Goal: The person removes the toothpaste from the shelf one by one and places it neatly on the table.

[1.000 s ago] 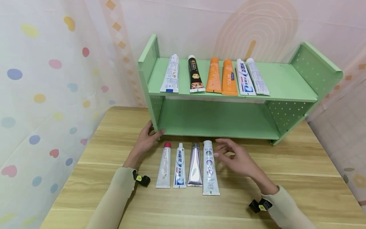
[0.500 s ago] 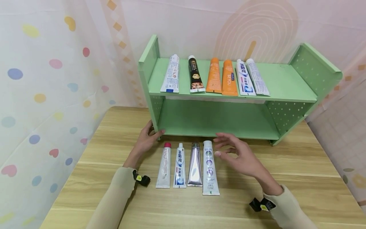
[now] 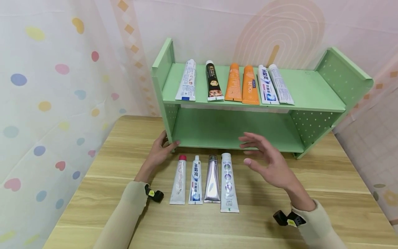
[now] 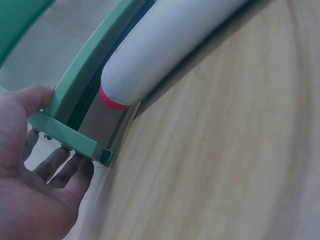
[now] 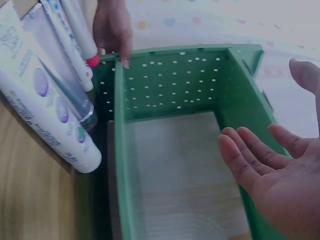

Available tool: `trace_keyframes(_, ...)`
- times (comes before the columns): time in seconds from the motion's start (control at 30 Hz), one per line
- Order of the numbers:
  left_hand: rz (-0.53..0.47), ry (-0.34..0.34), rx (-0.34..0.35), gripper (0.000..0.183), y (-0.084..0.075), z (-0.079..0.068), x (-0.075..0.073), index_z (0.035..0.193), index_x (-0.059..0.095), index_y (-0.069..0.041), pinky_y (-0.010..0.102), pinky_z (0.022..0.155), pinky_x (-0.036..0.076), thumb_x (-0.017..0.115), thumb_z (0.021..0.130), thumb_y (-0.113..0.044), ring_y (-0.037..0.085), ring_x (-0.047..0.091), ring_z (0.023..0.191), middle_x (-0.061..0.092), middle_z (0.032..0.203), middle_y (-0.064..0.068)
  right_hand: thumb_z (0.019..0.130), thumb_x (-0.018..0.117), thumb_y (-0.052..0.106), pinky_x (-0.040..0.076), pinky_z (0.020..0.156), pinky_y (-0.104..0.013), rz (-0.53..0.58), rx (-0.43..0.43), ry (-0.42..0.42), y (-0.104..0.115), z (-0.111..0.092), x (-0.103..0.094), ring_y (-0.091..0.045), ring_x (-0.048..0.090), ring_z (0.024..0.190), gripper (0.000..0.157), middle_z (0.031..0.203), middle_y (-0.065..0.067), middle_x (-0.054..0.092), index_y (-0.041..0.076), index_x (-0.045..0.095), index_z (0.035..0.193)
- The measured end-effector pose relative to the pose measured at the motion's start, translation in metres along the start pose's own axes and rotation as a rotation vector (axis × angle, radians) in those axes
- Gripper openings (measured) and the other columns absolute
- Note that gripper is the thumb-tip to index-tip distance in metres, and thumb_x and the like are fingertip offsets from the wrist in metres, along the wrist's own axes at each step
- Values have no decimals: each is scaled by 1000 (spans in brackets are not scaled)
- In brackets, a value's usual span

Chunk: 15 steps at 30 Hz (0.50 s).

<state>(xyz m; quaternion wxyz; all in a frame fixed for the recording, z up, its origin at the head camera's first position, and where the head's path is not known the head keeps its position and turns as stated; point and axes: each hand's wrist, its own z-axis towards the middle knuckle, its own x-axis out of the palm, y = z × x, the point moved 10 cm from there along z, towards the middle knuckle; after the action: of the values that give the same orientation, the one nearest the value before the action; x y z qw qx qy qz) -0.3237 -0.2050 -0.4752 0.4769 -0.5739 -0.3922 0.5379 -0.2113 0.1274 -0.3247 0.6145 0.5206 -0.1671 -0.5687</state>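
Note:
My left hand (image 3: 159,152) grips the lower left corner of a green two-tier shelf (image 3: 236,146), thumb on the front and fingers behind the side panel, as the left wrist view shows. My right hand (image 3: 270,162) hovers in front of the shelf's right half, fingers spread, holding nothing. Nearest to it lies a large white tube with purple circles (image 3: 228,186). Left of that are a silver tube (image 3: 212,181), a blue-and-white toothpaste tube (image 3: 195,183) and a white tube with a red cap (image 3: 178,183), lying in a row on the table.
On the upper tier lie a white tube (image 3: 187,81), a black tube (image 3: 214,83), two orange tubes (image 3: 234,84) and two more white tubes (image 3: 267,86). The wooden table (image 3: 199,228) extends around the shelf. A patterned cloth (image 3: 77,69) hangs behind.
My right hand has moved away from the large white tube, up and to the right, and its fingers have spread. My left hand stays on the shelf corner; the tubes have not moved.

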Motion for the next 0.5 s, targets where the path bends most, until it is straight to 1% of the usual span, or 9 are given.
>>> trace_keyframes(0.13, 6, -2, 4, 78, 0, 0, -1, 164, 23, -28, 57, 120, 40, 68, 100, -26, 41, 37, 150, 37, 162, 19, 90, 65, -14, 54, 108, -30, 43, -22, -16, 8, 0, -7, -29, 56, 132, 74, 148, -25, 51, 8, 39, 155)
trace_keyframes(0.3, 13, -2, 10, 80, 2, 1, -1, 165, 22, -28, 57, 120, 40, 68, 100, -27, 41, 37, 150, 36, 163, 18, 88, 63, -16, 51, 111, -31, 86, -31, -31, 16, 0, -13, -27, 55, 134, 74, 149, -30, 48, 4, 37, 155)
trace_keyframes(0.5, 22, -8, -1, 80, 5, 2, -2, 164, 22, -30, 57, 121, 38, 69, 99, -29, 40, 36, 151, 36, 163, 17, 85, 59, -18, 51, 112, -30, 133, -158, -48, 33, -1, -21, -28, 56, 134, 72, 149, -28, 50, -7, 35, 153)
